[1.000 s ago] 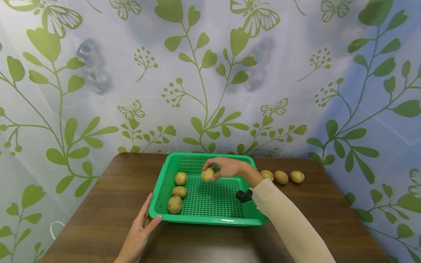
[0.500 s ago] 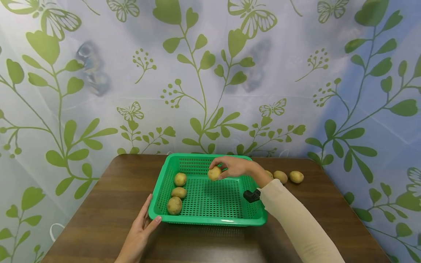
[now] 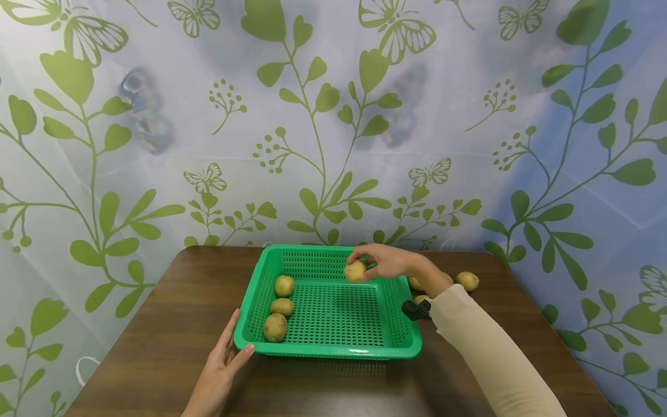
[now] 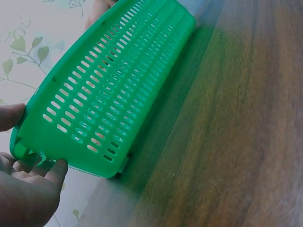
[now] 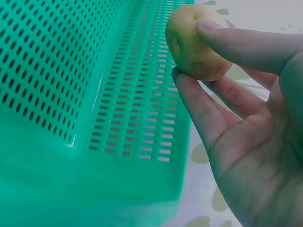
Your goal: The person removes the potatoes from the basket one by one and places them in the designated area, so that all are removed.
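Note:
My right hand (image 3: 385,262) pinches a yellow potato (image 3: 356,271) between thumb and fingertips above the back right part of a green plastic basket (image 3: 339,351). Close up in the right wrist view, the thumb lies on one side of the potato (image 5: 195,45) and the fingers on the other. My left hand (image 3: 220,366) grips the basket's front left corner; its thumb is at the rim and its fingers curl beneath, as the left wrist view shows. Inside the basket, along its left side, lie three potatoes: a back one (image 3: 284,286), a middle one (image 3: 282,307) and a larger front one (image 3: 275,328).
Right of the basket, several more potatoes lie on the dark wooden table (image 3: 500,324), partly hidden by my right forearm; one potato (image 3: 467,281) shows fully. A black wrist camera (image 3: 415,310) is on the right sleeve. Behind the table hangs a leaf-patterned curtain (image 3: 333,145).
My right hand has moved to the right over the basket with the potato in its fingers. The left hand stays at the basket's corner, and the three potatoes inside lie as before.

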Motion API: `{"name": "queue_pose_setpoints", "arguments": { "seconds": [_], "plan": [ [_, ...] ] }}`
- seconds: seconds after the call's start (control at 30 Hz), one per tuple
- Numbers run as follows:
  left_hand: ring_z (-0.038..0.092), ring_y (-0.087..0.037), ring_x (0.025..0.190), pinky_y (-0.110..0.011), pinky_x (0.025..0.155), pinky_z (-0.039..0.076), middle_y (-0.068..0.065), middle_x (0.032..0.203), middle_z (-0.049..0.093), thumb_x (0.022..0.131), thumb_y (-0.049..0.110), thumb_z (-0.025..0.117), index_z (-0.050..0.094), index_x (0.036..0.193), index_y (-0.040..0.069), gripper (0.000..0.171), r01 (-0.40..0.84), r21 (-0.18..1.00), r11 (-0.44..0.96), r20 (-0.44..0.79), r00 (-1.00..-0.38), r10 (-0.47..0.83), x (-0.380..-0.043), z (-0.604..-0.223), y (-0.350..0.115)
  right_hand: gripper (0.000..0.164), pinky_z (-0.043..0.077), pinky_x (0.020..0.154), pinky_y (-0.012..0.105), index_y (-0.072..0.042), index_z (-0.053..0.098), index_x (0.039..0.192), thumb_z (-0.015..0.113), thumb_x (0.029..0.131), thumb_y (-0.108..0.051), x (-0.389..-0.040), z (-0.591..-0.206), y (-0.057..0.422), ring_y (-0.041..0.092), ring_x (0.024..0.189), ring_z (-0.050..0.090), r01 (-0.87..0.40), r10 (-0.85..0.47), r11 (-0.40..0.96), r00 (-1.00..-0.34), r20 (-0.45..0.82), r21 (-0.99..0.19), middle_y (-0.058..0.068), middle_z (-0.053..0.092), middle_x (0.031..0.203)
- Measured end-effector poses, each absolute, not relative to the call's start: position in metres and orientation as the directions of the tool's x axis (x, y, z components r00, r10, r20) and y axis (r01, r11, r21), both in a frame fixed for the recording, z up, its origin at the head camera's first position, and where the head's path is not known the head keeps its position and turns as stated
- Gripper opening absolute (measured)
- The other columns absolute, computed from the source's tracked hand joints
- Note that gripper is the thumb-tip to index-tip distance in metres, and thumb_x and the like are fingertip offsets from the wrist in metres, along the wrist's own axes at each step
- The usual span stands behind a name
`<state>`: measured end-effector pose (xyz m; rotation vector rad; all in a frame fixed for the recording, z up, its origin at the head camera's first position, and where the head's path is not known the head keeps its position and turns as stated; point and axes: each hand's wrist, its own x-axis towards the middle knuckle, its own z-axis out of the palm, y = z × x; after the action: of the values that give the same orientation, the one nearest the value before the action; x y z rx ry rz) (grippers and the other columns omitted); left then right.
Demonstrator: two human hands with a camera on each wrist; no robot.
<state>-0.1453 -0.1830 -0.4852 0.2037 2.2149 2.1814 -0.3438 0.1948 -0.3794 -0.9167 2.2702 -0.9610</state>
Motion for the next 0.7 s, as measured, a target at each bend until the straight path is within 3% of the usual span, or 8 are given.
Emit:
{"name": "queue_pose_setpoints", "arguments": {
  "seconds": [0.13, 0.43, 0.7],
  "plan": [
    [0.006, -0.039, 0.154, -0.009, 0.1, 0.036, -0.014, 0.171, 0.001, 0.108, 0.016, 0.058, 0.006, 0.168, 0.02, 0.079, 0.075, 0.997, 0.013, 0.073, -0.991, 0.113, -0.146, -0.486, -0.183, 0.04, 0.051, 0.097, 0.046, -0.006, 0.057, 0.139, 0.068, 0.1, -0.003, -0.341, -0.375, 0.205, 0.04, 0.133, 0.051, -0.424, -0.758, 0.51, -0.633, -0.158, -0.749, 0.013, 0.05, 0.144],
    [0.007, -0.039, 0.153, -0.01, 0.1, 0.036, -0.014, 0.171, 0.001, 0.108, 0.017, 0.059, 0.006, 0.168, 0.019, 0.081, 0.078, 0.997, 0.016, 0.076, -0.991, 0.114, -0.147, -0.488, -0.184, 0.041, 0.045, 0.107, 0.05, -0.009, 0.057, 0.139, 0.07, 0.1, -0.007, -0.336, -0.37, 0.231, 0.042, 0.138, 0.045, -0.416, -0.717, 0.549, -0.681, -0.152, -0.725, 0.013, 0.047, 0.149],
    [0.005, -0.04, 0.154, -0.007, 0.099, 0.034, -0.015, 0.171, -0.001, 0.108, 0.017, 0.059, 0.005, 0.168, 0.017, 0.081, 0.068, 0.997, 0.038, 0.063, -0.992, 0.106, -0.147, -0.486, -0.184, 0.043, 0.046, 0.105, 0.052, -0.009, 0.055, 0.143, 0.069, 0.102, -0.012, -0.332, -0.372, 0.253, 0.045, 0.141, 0.041, -0.374, -0.675, 0.571, -0.72, -0.159, -0.731, 0.014, 0.046, 0.152]
  ]
}}
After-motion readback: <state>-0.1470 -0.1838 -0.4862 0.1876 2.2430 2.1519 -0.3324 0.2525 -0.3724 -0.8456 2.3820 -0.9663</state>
